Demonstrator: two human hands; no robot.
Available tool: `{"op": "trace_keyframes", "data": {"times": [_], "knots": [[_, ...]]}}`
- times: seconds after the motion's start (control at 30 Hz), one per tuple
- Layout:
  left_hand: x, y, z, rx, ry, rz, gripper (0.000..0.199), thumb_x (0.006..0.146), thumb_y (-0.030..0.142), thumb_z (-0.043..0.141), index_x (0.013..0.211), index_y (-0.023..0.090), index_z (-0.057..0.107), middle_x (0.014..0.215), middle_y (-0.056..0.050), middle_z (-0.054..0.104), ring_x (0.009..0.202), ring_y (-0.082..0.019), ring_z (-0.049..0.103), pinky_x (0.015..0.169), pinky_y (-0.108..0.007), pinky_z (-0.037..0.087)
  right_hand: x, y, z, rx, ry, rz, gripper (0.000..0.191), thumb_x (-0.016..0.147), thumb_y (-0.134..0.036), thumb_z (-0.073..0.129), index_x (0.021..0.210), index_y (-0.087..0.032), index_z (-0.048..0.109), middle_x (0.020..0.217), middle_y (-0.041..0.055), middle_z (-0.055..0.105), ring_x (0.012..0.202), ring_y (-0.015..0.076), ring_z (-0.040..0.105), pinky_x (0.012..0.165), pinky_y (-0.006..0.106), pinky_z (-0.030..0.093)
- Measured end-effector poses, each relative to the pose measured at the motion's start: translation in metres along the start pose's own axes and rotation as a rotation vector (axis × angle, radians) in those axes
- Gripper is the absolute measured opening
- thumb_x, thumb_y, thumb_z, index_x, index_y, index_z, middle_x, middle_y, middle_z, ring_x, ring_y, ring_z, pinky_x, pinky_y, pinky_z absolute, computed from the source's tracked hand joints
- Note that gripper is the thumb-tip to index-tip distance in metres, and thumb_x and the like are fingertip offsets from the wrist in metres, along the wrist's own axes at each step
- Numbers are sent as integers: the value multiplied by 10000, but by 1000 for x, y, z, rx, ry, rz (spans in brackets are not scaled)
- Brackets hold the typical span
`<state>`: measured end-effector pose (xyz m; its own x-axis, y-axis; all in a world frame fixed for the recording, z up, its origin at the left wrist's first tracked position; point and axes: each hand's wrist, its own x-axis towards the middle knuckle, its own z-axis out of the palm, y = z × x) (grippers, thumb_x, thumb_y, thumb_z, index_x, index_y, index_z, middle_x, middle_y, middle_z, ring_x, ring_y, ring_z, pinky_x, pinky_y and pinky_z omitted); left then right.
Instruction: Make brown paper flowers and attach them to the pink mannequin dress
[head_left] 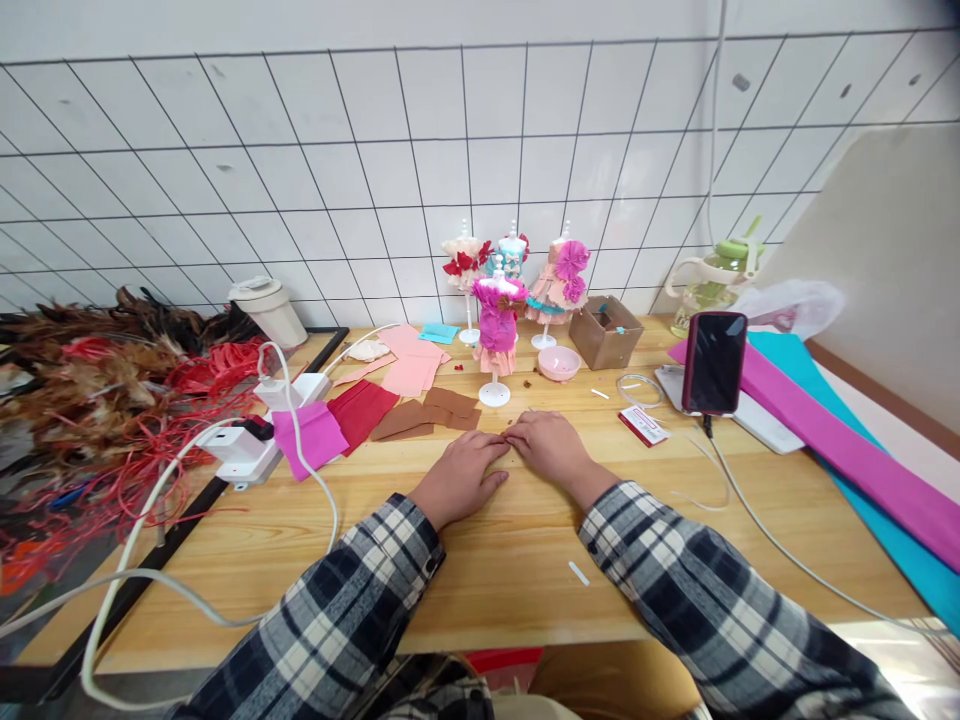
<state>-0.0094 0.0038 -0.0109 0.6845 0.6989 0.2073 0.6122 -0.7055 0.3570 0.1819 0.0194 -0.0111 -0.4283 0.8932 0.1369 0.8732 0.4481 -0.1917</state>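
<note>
My left hand (466, 474) and my right hand (553, 448) meet fingertip to fingertip low over the wooden table. Both have their fingers pressed together; whatever they may pinch is too small or hidden to make out. Just beyond them stands a small dress-form (496, 325) on a white stand, dressed in magenta and peach crepe paper with a brown bit near its neckline. Brown paper pieces (427, 412) lie to the left of it, beside a dark red sheet (363, 415) and a magenta sheet (311, 440).
Behind are more dressed forms (556, 285), a pink bowl (559, 363) and a cardboard box (606, 335). A phone (715, 362) stands at right, near rolled-out magenta paper (840, 440). Power strips (244, 455) with loose cables and feathers (150, 340) are at left. Pink paper (412, 360) lies behind.
</note>
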Motion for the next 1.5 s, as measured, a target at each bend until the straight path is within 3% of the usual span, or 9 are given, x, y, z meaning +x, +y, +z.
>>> {"op": "trace_keyframes", "data": {"times": [0.57,0.67,0.77,0.97,1.13,1.3,1.5], "knots": [[1,11,-7,179,-60,13,371,894,332,463,1229,186,526,1242,-91,571,1113,-243,477,993,-405,362,2,9,10,219,14,121,257,902,-291,474,1028,-248,693,949,41,652,906,155,573,787,246,403],[0,9,-6,149,-37,13,366,890,331,471,1222,188,531,1263,-95,552,1141,-246,466,1013,-413,345,0,14,11,285,89,110,307,867,-177,489,1123,-249,642,993,29,640,895,144,566,804,240,404],[0,4,-3,75,-6,17,342,872,326,507,1187,200,554,1229,-90,567,1145,-240,471,1019,-409,346,-2,16,9,233,139,18,364,828,-74,482,1103,-246,646,1024,37,623,976,162,526,871,260,375],[3,-7,1,-118,77,-33,241,827,247,565,1062,217,610,1103,-56,626,1070,-218,524,980,-377,390,-1,15,6,160,107,-2,161,860,-292,569,913,-232,709,945,55,627,923,188,509,835,299,371],[4,-13,0,-191,205,-166,452,742,254,647,1181,202,557,1174,-73,602,1108,-243,518,983,-390,396,1,13,5,224,142,43,181,885,-277,526,879,-198,689,912,56,631,888,173,528,814,289,377],[5,-16,0,-186,200,-217,330,758,207,596,1087,207,623,1094,-57,643,1042,-234,556,950,-388,415,-4,15,2,202,140,-72,190,833,-171,562,963,-247,679,983,30,624,931,176,510,852,296,360],[6,-13,-1,-224,192,-238,220,792,243,567,985,217,669,1011,-45,670,981,-224,585,908,-375,434,0,14,4,138,159,-80,154,865,-284,556,893,-251,704,987,43,630,887,184,493,796,306,365]]}}
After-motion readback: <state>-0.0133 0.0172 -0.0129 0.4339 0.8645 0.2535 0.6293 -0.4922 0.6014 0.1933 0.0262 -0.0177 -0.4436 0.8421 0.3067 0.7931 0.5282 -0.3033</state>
